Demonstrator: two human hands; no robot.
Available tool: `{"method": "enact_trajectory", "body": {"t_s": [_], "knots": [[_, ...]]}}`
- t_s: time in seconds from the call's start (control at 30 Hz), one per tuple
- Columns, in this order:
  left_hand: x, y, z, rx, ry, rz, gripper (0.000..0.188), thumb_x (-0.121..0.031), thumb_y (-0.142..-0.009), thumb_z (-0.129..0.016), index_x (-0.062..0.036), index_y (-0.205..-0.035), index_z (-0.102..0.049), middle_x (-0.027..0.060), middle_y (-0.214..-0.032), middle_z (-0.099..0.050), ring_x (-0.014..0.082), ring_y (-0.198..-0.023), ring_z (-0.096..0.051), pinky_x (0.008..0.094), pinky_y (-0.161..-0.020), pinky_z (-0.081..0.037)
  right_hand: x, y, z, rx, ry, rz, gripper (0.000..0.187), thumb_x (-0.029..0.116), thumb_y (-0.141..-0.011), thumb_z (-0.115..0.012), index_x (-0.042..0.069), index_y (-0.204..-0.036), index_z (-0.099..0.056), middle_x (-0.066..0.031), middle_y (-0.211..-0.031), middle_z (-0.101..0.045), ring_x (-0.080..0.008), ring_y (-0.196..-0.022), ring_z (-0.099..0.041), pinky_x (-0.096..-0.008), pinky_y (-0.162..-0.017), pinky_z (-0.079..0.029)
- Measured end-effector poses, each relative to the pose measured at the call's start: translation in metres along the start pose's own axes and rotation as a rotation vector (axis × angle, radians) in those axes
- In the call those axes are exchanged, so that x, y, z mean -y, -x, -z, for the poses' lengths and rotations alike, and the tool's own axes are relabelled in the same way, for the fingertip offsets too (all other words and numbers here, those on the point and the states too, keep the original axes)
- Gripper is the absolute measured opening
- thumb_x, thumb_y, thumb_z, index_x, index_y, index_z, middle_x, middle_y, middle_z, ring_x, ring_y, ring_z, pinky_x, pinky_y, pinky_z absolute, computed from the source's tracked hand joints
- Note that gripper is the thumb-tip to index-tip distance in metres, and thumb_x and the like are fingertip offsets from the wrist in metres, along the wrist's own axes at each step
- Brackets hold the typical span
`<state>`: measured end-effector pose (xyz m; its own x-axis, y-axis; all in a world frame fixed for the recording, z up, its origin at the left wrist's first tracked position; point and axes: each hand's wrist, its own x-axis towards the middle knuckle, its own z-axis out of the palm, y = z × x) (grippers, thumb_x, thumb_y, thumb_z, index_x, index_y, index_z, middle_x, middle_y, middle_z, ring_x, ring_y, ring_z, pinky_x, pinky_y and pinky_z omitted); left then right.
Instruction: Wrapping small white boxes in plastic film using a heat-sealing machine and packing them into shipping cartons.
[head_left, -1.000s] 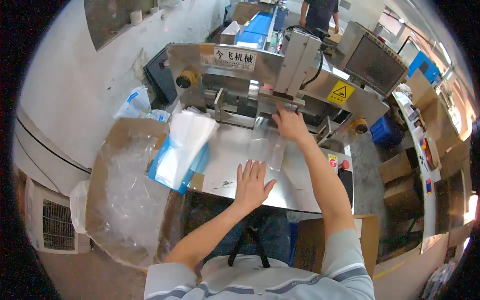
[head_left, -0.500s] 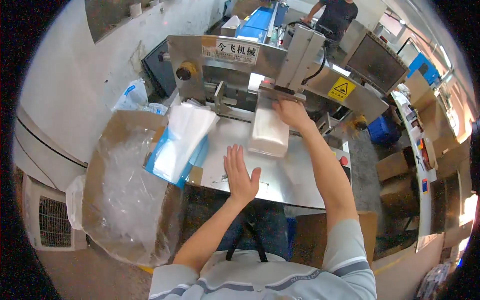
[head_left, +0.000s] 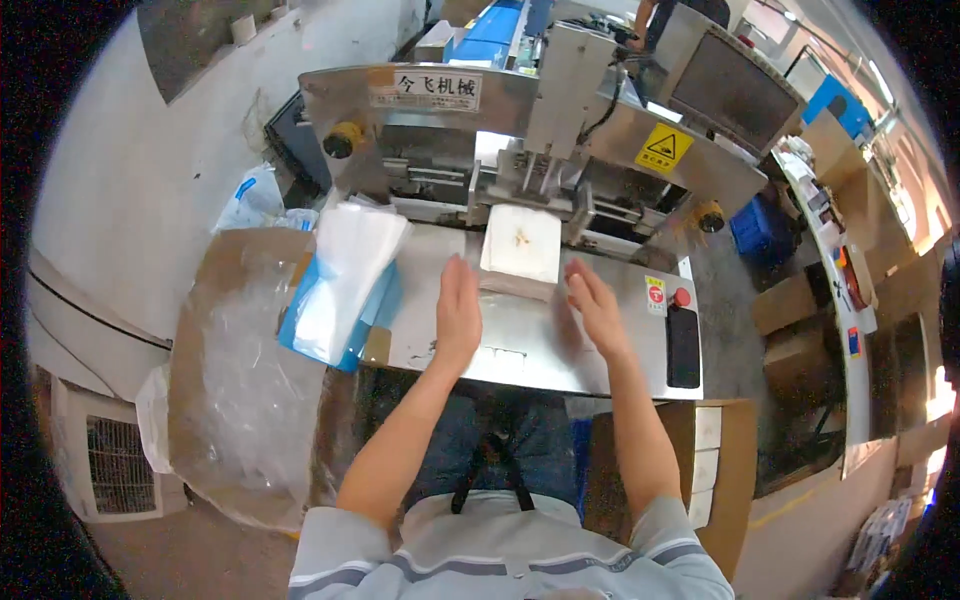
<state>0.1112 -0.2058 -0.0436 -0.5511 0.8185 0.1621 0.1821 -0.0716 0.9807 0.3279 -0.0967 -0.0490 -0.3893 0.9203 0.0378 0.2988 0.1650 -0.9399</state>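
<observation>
A stack of white square napkins [head_left: 521,240] with a small brownish print on top sits on the metal table, in front of the machine's opening. To its near left, my left hand [head_left: 459,315] is held on edge, fingers straight and nothing in it. My right hand [head_left: 596,308] is to its near right, fingers stretched out and also without anything in it. Both palms face inward, and I see a gap between each hand and the stack. Farther left, a pile of clear-white plastic bags [head_left: 352,262] rests in a blue open box [head_left: 298,318].
Metal pushers and a crossbeam [head_left: 560,100] stand behind the stack. A black phone [head_left: 683,346] and red button [head_left: 681,297] are at the table's right. A plastic-lined carton [head_left: 215,265] is left; a carton with white packs [head_left: 735,470] is below right. A person [head_left: 690,12] stands beyond.
My right hand has left the wrapped pack at the press and come nearer. My left hand has turned on edge. The long wrapped pack is gone from view; the printed napkin stack now shows.
</observation>
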Motion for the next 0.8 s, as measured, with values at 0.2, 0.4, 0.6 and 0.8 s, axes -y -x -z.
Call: {"method": "enact_trajectory", "body": {"t_s": [0.2,0.4,0.6,0.8], "knots": [[-0.017,-0.049,-0.018,0.088,-0.021,0.05,0.062,-0.047,-0.102,-0.039,0.0095,-0.122,-0.054,0.0256,-0.125,-0.059,0.0364,-0.12,-0.053,0.0381,-0.101,-0.038,0.024,0.003,-0.017,-0.108,-0.048,-0.014,0.056,0.038,-0.101,-0.051,0.001,-0.142,-0.046,-0.0128,-0.14,-0.053,-0.0228,-0.129,-0.048,-0.0317,-0.106,-0.037],[0.013,-0.086,-0.027,0.094,-0.043,0.114,0.067,-0.055,-0.095,-0.048,0.0084,-0.113,-0.058,0.027,-0.11,-0.064,0.0391,-0.107,-0.06,0.04,-0.093,-0.043,0.026,-0.031,-0.043,-0.134,-0.076,-0.129,0.072,0.048,-0.096,-0.054,-0.004,-0.144,-0.04,-0.0181,-0.144,-0.048,-0.0272,-0.134,-0.043,-0.0323,-0.112,-0.03],[-0.021,-0.074,-0.046,0.211,-0.138,0.141,0.049,-0.035,-0.092,-0.06,0.0051,-0.12,-0.06,0.023,-0.115,-0.065,0.032,-0.112,-0.061,0.0369,-0.096,-0.045,-0.012,-0.06,-0.049,-0.223,0.104,-0.009,0.075,0.051,-0.094,-0.057,-0.002,-0.145,-0.04,-0.0191,-0.137,-0.053,-0.0268,-0.126,-0.05,-0.0331,-0.106,-0.036],[-0.002,-0.019,-0.011,0.303,0.263,0.024,0.053,-0.003,-0.081,-0.059,0.0025,-0.133,-0.051,0.0147,-0.125,-0.062,0.0255,-0.117,-0.059,0.0358,-0.098,-0.046,0.049,0.011,-0.031,-0.036,-0.537,-0.041,0.084,0.021,-0.082,-0.078,0.004,-0.15,-0.032,-0.016,-0.125,-0.061,-0.0223,-0.114,-0.058,-0.0354,-0.096,-0.047]]}}
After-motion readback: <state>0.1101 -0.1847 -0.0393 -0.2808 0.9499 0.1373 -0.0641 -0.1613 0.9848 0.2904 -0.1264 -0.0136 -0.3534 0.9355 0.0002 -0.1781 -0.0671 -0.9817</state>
